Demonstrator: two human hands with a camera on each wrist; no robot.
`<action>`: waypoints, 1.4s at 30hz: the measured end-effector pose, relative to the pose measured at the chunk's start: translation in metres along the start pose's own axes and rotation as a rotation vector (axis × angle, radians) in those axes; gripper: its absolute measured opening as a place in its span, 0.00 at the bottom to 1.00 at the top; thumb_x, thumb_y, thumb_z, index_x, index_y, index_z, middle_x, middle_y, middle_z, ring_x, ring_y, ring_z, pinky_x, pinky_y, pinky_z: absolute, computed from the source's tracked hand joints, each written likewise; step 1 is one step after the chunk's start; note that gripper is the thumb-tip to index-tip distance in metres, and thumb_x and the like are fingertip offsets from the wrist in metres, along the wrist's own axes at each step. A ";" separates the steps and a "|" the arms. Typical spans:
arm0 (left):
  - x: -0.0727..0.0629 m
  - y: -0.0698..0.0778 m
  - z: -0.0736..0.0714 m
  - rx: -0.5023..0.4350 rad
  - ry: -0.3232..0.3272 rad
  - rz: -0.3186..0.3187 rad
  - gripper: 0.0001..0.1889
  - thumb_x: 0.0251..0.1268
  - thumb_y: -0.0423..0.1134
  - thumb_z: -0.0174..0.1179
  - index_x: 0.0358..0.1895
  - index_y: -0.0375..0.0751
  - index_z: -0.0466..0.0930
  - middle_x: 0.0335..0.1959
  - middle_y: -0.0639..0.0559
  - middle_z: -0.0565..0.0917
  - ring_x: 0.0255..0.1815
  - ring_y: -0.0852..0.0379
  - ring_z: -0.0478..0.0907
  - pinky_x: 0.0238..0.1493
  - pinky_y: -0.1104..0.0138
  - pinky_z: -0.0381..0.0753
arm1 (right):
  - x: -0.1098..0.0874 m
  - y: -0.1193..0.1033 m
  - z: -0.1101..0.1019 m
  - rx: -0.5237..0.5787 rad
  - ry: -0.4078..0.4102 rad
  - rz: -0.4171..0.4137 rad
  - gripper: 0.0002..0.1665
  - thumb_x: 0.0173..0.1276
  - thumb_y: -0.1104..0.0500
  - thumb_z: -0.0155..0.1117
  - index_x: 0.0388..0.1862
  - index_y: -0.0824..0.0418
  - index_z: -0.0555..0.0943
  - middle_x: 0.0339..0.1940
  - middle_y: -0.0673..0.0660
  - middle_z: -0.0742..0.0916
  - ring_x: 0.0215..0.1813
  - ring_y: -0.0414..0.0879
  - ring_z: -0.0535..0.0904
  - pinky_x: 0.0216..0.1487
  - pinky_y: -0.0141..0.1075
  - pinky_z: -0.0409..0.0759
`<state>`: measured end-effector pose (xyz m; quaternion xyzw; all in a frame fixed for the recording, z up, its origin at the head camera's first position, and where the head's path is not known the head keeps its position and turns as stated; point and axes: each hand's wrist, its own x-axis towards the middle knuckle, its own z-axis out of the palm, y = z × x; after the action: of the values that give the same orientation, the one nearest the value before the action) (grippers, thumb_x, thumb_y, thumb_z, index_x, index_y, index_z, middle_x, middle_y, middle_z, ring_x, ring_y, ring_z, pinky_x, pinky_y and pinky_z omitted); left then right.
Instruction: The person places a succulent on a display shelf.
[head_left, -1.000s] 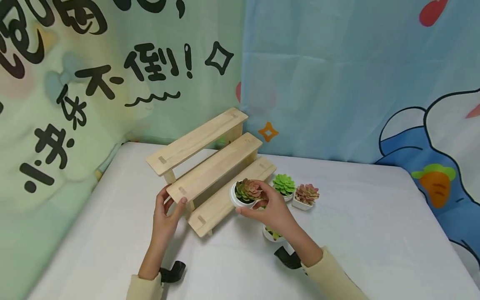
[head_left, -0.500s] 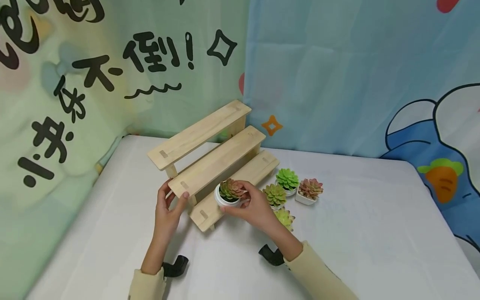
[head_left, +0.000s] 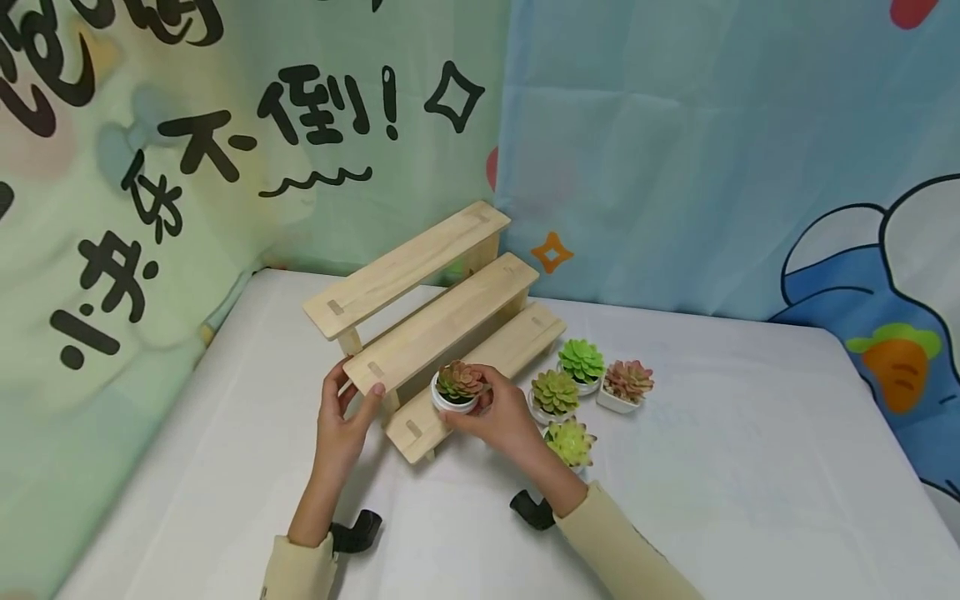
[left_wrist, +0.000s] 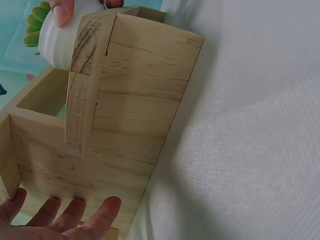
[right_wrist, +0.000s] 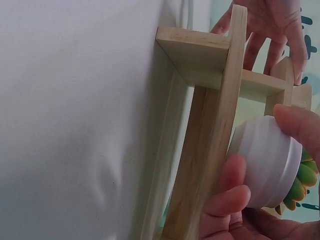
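A three-tier wooden plant stand [head_left: 442,321] stands at an angle on the white table. My left hand [head_left: 343,429] grips the left end of its middle shelf, thumb on top and fingers against the side panel [left_wrist: 135,90]. Over the left part of the lowest shelf [head_left: 517,337], my right hand [head_left: 501,414] holds a red-green succulent [head_left: 459,382] by its round white pot [right_wrist: 265,155], thumb and fingers on either side. In the right wrist view the pot's base is right at the shelf board.
Right of the stand are a bright green succulent [head_left: 581,361], a darker green one [head_left: 555,392], a yellow-green one [head_left: 572,442] partly behind my right wrist, and a pinkish one [head_left: 628,380] in a square pot. Printed cloth backdrops [head_left: 652,167] rise behind the table.
My right hand has carried the red-green succulent leftward along the lowest shelf, uncovering the pots behind it. It barely moves in the last half second. My left hand keeps its grip on the stand.
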<state>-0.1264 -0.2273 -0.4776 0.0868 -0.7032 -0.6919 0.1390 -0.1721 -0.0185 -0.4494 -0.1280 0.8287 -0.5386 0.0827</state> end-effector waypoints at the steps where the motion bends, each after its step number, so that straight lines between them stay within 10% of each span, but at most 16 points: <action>1: 0.000 0.000 0.000 0.001 0.001 0.002 0.33 0.68 0.31 0.58 0.72 0.34 0.54 0.67 0.37 0.63 0.69 0.44 0.63 0.50 0.78 0.74 | 0.001 0.001 0.000 0.000 -0.001 0.002 0.38 0.53 0.63 0.77 0.62 0.69 0.72 0.47 0.64 0.82 0.37 0.47 0.77 0.36 0.37 0.77; 11: 0.000 -0.001 0.001 0.016 0.012 0.020 0.32 0.67 0.31 0.59 0.72 0.33 0.56 0.66 0.37 0.64 0.68 0.42 0.64 0.51 0.76 0.74 | 0.004 0.000 0.002 -0.004 -0.004 -0.005 0.37 0.53 0.63 0.77 0.62 0.69 0.73 0.38 0.61 0.82 0.29 0.43 0.74 0.28 0.32 0.75; 24: 0.000 0.000 0.002 0.020 -0.002 0.024 0.33 0.68 0.31 0.58 0.73 0.33 0.54 0.67 0.36 0.63 0.70 0.41 0.63 0.50 0.79 0.74 | 0.001 0.001 -0.002 -0.027 -0.035 -0.046 0.43 0.53 0.63 0.77 0.66 0.70 0.68 0.52 0.67 0.78 0.29 0.43 0.75 0.28 0.34 0.76; 30: -0.001 -0.001 0.000 0.058 -0.008 -0.002 0.33 0.69 0.34 0.58 0.73 0.35 0.54 0.67 0.38 0.63 0.70 0.44 0.63 0.53 0.72 0.74 | -0.013 0.000 -0.010 -0.025 -0.003 -0.033 0.53 0.54 0.60 0.77 0.73 0.66 0.57 0.65 0.71 0.66 0.37 0.51 0.79 0.34 0.38 0.77; 42: -0.003 0.001 -0.001 0.071 0.002 -0.010 0.32 0.68 0.32 0.59 0.72 0.33 0.56 0.66 0.38 0.65 0.67 0.43 0.65 0.47 0.78 0.73 | -0.056 -0.014 -0.045 -0.037 0.109 -0.182 0.43 0.55 0.63 0.76 0.69 0.60 0.67 0.63 0.64 0.71 0.41 0.52 0.79 0.38 0.37 0.79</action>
<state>-0.1229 -0.2270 -0.4770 0.0961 -0.7265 -0.6672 0.1331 -0.1296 0.0318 -0.4182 -0.1746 0.8266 -0.5348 -0.0138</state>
